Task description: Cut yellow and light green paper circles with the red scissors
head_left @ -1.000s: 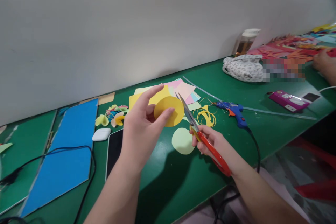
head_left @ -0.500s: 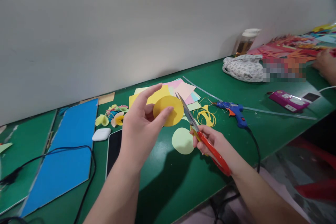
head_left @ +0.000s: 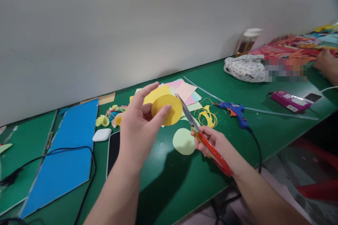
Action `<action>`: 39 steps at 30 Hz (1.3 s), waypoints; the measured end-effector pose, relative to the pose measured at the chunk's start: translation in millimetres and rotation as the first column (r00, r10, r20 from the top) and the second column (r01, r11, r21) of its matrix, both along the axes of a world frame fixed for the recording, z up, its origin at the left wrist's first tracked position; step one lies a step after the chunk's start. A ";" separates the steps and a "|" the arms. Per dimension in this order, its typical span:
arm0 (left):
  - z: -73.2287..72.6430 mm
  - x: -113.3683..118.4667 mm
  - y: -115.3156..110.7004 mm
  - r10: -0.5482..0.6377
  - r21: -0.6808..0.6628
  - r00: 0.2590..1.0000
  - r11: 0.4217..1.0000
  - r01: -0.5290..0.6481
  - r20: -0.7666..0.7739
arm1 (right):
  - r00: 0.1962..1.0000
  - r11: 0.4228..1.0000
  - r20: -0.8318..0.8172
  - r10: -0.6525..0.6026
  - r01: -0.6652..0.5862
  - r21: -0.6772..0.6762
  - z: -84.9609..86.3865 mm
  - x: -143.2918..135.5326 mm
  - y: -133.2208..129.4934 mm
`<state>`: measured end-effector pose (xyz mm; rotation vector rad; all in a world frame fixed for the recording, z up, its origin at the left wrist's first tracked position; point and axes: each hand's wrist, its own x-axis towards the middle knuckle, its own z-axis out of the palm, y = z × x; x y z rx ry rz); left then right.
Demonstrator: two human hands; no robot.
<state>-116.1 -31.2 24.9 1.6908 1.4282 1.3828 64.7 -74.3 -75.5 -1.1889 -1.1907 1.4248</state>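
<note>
My left hand (head_left: 138,123) pinching a yellow disc (head_left: 173,107), right hand (head_left: 215,139) curled shut round scissors (head_left: 198,132), glue gun (head_left: 237,111) at disc's three o'clock

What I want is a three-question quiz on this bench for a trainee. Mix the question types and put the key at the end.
1. Which tool does the right hand hold?
2. True or false: the hot glue gun lies to the right of the yellow paper offcuts.
3. The paper disc in the left hand is: A) pink; B) yellow; C) pale green.

Key: 1. Red-handled scissors. 2. True. 3. B.
</note>
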 end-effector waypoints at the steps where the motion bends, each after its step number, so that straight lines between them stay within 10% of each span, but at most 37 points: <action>1: 0.6 0.3 -0.5 0.005 -0.003 1.000 1.000 -0.005 -0.003 | 1.000 1.000 0.006 -0.003 0.003 -0.005 0.3 0.3 0.1; 16: 2.6 -0.8 -0.7 0.019 0.004 1.000 1.000 -0.019 -0.006 | 0.999 0.999 -0.008 -0.032 0.032 0.000 -2.3 -1.0 2.3; 21: -2.3 -2.2 6.0 -0.144 -0.120 0.989 0.983 0.141 -0.020 | 0.979 0.993 -0.172 -0.110 0.115 0.021 6.1 -1.3 -0.1; 29: -26.6 15.6 7.3 -0.560 -0.401 0.828 0.760 0.512 -0.005 | 0.926 0.958 -0.270 -0.262 0.284 0.042 9.3 4.4 0.0; 39: -36.6 28.3 14.3 -0.588 -0.511 0.793 0.638 0.576 0.160 | 0.785 0.864 -0.410 -0.466 0.503 -0.018 4.8 10.6 7.1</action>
